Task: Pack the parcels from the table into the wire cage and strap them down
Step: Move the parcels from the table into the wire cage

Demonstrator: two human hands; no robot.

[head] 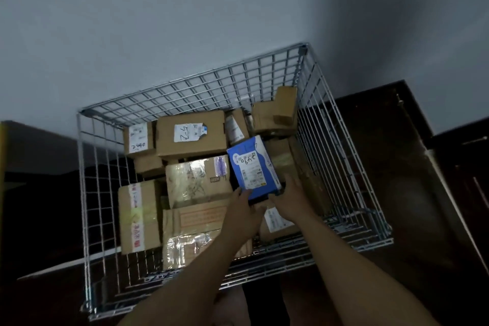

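A white wire cage (pixel 87 193) stands against a pale wall, seen from above, and holds several brown cardboard parcels. Inside it, both my hands hold a blue parcel (pixel 252 167) with a white label by its near end. My left hand (pixel 244 210) grips the near left corner from below. My right hand (pixel 292 201) holds the near right corner, fingers along the side. The blue parcel is tilted, lying over brown parcels at the cage's right middle. A large brown parcel with a white label (pixel 190 133) lies at the back.
Dark furniture (pixel 397 167) flanks the cage on the right and a dark surface lies on the left. A taped brown parcel (pixel 139 216) stands at the cage's left. A stack of small brown boxes (pixel 276 114) fills the back right corner.
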